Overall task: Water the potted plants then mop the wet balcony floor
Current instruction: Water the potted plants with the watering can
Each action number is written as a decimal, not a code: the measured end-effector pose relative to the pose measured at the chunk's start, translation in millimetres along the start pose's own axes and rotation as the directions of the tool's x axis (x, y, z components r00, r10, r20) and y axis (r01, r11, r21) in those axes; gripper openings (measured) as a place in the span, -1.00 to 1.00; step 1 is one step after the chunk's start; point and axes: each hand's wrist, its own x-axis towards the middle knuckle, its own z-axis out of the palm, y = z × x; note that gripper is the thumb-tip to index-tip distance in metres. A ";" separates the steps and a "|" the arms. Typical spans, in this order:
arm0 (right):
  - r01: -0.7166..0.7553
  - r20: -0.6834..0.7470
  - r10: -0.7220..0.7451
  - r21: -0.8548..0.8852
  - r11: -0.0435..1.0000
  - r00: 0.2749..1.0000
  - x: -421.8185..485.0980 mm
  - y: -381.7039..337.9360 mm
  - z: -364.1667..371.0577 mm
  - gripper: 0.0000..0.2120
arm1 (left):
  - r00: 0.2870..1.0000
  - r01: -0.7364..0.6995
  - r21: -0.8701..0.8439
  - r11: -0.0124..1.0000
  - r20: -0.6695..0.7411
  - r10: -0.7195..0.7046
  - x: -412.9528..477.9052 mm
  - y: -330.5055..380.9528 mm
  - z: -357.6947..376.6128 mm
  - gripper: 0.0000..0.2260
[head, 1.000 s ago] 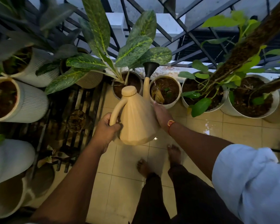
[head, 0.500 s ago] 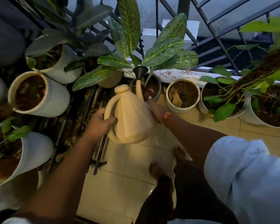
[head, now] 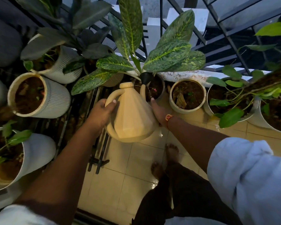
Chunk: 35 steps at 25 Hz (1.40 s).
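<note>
Pots [head: 39, 95] and railing [head: 225, 51] crowd the far and left sides; open room is only the wet tile floor [head: 120, 184] nearer the feet. The can [head: 131, 117] hangs tilted, rose over the middle pot [head: 159, 85], likely heavy and sloshing. The left hand [head: 102, 114] wraps its handle and the right hand [head: 159, 111] lies flat against its side, the surest holds.

**No legible text in view**

No word, label, brand, number or sign can be read anywhere in the head view. The beige watering can [head: 131, 116] carries a plain faceted surface with no marking. The ribbed white pots [head: 55, 98] along the balcony floor's left edge show bare walls (only moulded ridges). The orange band [head: 168, 117] at the right wrist is too small to tell whether it bears any print.
</note>
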 end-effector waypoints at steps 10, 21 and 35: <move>-0.052 0.105 0.046 0.050 0.997 0.993 3.1 -23.4 3.0 -0.18 | 0.998 0.024 0.007 1.000 -0.053 -0.024 18.0 25.7 -16.6 -0.66; -0.103 0.065 0.100 0.052 0.993 0.993 7.4 -34.4 1.5 -0.09 | 0.999 0.044 -0.025 0.999 -0.025 -0.044 23.3 36.7 -19.3 -0.66; -0.075 0.018 0.075 -0.011 0.997 0.997 4.3 -32.4 -2.8 -0.07 | 1.000 0.027 -0.039 0.999 -0.014 -0.028 7.9 31.3 -13.7 -0.81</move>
